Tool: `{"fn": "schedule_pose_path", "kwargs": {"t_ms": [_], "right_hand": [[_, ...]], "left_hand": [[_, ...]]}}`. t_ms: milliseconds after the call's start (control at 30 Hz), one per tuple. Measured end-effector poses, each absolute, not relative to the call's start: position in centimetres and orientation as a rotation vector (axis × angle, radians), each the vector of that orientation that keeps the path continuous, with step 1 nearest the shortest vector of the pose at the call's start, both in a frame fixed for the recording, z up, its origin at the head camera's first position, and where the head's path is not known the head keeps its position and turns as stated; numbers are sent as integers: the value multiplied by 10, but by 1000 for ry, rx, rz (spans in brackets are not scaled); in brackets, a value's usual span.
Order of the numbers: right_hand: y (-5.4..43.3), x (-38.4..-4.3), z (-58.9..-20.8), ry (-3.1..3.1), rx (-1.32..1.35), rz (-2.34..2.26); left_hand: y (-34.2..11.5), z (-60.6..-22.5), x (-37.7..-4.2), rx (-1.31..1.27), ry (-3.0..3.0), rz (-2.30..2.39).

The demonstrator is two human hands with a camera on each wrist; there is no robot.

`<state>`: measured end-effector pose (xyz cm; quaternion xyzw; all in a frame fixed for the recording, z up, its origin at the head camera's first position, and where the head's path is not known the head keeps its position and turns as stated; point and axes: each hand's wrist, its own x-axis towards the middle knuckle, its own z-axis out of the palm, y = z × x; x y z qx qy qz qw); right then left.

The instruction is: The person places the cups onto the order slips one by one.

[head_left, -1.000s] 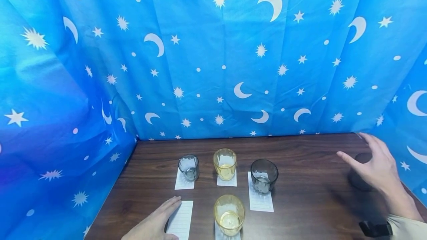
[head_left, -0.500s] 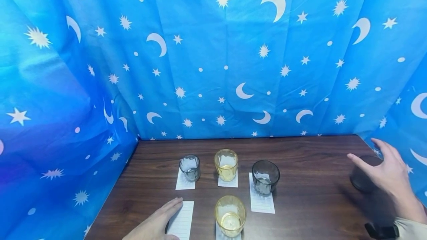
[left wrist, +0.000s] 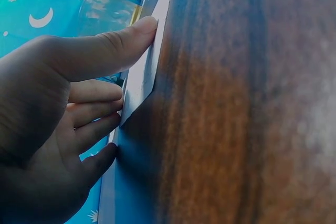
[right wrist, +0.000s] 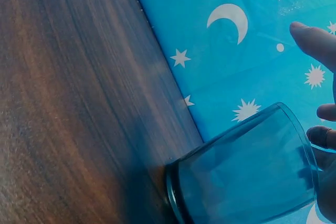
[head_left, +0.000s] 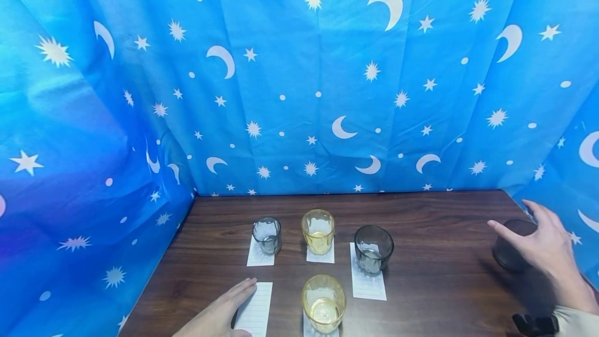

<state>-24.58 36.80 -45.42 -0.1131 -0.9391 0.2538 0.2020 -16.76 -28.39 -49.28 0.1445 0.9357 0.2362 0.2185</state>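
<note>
My left hand rests on the table at a lined white paper slip. Its fingers are straight, and in the left wrist view the thumb lies over that slip. Far to the right, my right hand is spread beside a dark grey glass that stands upright on the table. In the right wrist view some fingers show by the rim of that glass, and the thumb is well apart from it. Whether those fingers touch the glass, I cannot tell.
Two yellow glasses, back and front, stand on paper slips. A small blue-grey glass and a dark grey glass also have slips under them. A blue star-and-moon cloth borders the brown table.
The right hand has shifted slightly right and down, and more of the dark glass beside it shows. The view has turned a little. My left hand stays in place.
</note>
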Motion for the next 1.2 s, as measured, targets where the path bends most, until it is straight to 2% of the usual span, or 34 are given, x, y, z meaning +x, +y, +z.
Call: {"fn": "schedule_pose_path", "kwargs": {"t_ms": [867,1200], "right_hand": [[384,-244,-472,-2660,-402,700],[386,-246,-473,-2784,-549,744]], "left_hand": [[-282,-488,-167,335,2567,679],[-283,-492,-167,314,2553,700]]}}
